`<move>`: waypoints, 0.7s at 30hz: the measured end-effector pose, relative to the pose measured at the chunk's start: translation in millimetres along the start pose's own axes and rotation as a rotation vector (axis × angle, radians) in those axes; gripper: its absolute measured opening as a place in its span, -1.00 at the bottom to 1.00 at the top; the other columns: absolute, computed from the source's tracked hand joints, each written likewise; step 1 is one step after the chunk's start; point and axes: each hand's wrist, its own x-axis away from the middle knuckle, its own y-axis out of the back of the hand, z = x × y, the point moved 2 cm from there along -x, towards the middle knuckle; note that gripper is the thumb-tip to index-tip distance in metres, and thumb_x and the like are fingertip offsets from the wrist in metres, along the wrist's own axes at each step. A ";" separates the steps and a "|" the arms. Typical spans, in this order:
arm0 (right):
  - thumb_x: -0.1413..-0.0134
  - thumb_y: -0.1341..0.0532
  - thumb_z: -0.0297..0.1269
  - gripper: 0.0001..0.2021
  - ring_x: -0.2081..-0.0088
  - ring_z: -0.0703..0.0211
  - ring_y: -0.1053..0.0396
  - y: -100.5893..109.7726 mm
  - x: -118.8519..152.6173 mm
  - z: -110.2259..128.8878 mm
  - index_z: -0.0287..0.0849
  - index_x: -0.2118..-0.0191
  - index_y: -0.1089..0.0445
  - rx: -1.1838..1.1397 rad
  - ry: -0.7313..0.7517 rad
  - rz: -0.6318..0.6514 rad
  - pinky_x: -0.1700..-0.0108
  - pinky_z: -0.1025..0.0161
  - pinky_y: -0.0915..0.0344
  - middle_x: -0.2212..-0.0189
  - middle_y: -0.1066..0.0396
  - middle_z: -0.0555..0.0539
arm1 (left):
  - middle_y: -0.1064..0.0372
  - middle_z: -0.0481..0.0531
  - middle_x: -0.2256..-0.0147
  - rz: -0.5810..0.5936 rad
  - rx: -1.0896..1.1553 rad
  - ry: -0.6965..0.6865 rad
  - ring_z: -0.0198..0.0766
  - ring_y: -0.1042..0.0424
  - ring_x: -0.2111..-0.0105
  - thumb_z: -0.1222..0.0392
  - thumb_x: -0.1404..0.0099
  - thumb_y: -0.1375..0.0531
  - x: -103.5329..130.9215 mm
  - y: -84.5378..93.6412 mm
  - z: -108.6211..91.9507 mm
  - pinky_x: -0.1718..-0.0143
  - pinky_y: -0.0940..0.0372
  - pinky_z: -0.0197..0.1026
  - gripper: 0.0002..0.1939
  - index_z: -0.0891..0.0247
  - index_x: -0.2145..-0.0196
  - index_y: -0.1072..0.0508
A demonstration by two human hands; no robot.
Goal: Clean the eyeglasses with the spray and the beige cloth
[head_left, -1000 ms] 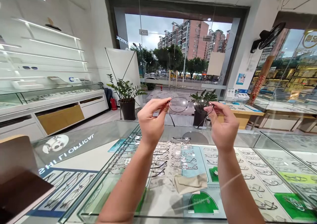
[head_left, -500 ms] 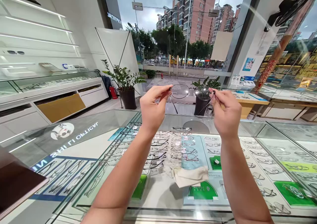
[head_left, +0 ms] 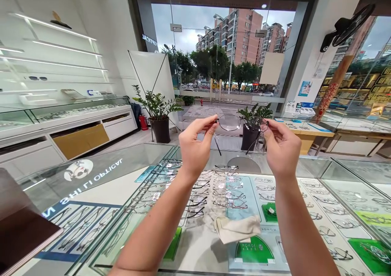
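The left hand (head_left: pixel 197 145) and the right hand (head_left: pixel 282 147) are up in front, and both arms reach out over the glass tabletop (head_left: pixel 203 247). The left arm leans in from the bottom left, and the right arm leans in from the bottom right. The hands are well apart, with thin round glasses (head_left: pixel 229 122) between them. Each hand pinches one end of the glasses with its thumb and pointing finger. The other fingers are mostly hidden. The glasses are up in the air, and their two thin legs slant down below the round parts. A pale cloth (head_left: pixel 238 228) lies on the tabletop between the arms. It does not touch them.
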 end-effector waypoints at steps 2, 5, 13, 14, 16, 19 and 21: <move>-0.31 -0.30 -0.14 -0.72 0.12 0.00 -0.63 -0.3 0.3 -1.3 -0.15 -0.01 -0.62 -0.014 -0.020 -0.007 -0.04 -0.06 -0.57 0.10 -0.67 -0.18 | -0.63 0.05 0.16 -0.015 0.020 0.032 -0.27 -0.61 0.18 0.15 -0.42 -0.34 1.5 -0.7 0.5 0.07 -0.53 -0.14 -0.80 0.15 0.03 -0.66; -0.30 -0.31 -0.13 -0.72 0.12 0.00 -0.63 -0.5 0.4 -2.4 -0.15 0.01 -0.62 -0.024 -0.039 -0.004 -0.04 -0.06 -0.58 0.10 -0.67 -0.19 | -0.63 0.05 0.18 -0.030 0.022 0.038 -0.27 -0.62 0.19 0.14 -0.41 -0.34 2.6 -1.2 0.1 0.08 -0.54 -0.15 -0.83 0.16 0.07 -0.67; -0.28 -0.32 -0.12 -0.73 0.11 -0.01 -0.64 1.1 0.3 -2.6 -0.15 0.04 -0.63 0.004 -0.035 -0.004 -0.07 -0.07 -0.57 0.10 -0.68 -0.19 | -0.60 0.00 0.25 -0.052 0.036 -0.030 -0.31 -0.56 0.25 0.25 -0.39 -0.34 2.4 -1.6 -3.7 0.16 -0.50 -0.17 -0.84 0.12 0.08 -0.68; -0.27 -0.32 -0.12 -0.73 0.11 -0.01 -0.64 1.1 0.1 -2.9 -0.15 0.04 -0.63 0.005 -0.038 -0.003 -0.07 -0.08 -0.57 0.10 -0.68 -0.19 | -0.60 -0.01 0.25 -0.055 0.037 -0.041 -0.31 -0.56 0.25 0.26 -0.39 -0.34 2.3 -1.6 -4.3 0.16 -0.49 -0.17 -0.83 0.11 0.08 -0.68; -0.26 -0.33 -0.12 -0.73 0.12 -0.01 -0.65 0.9 -0.4 -3.6 -0.15 0.05 -0.63 0.001 -0.045 -0.003 -0.07 -0.08 -0.57 0.11 -0.68 -0.18 | -0.60 -0.01 0.25 -0.059 0.040 -0.064 -0.32 -0.54 0.25 0.29 -0.39 -0.34 2.1 -1.4 -5.9 0.18 -0.48 -0.17 -0.81 0.09 0.08 -0.68; -0.26 -0.34 -0.11 -0.73 0.12 -0.02 -0.65 0.4 -1.0 -5.1 -0.15 0.05 -0.63 -0.008 -0.057 0.001 -0.07 -0.08 -0.57 0.12 -0.68 -0.19 | -0.61 -0.02 0.25 -0.058 0.038 -0.096 -0.32 -0.54 0.25 0.33 -0.39 -0.33 2.0 -1.4 -8.5 0.19 -0.47 -0.17 -0.78 0.07 0.08 -0.68; -0.25 -0.34 -0.10 -0.72 0.12 -0.02 -0.66 0.4 -1.2 -6.1 -0.15 0.05 -0.63 -0.006 -0.063 0.002 -0.07 -0.08 -0.58 0.12 -0.68 -0.19 | -0.61 -0.02 0.25 -0.056 0.030 -0.105 -0.31 -0.54 0.25 0.32 -0.39 -0.33 2.2 -1.5 -9.6 0.20 -0.47 -0.16 -0.77 0.06 0.08 -0.68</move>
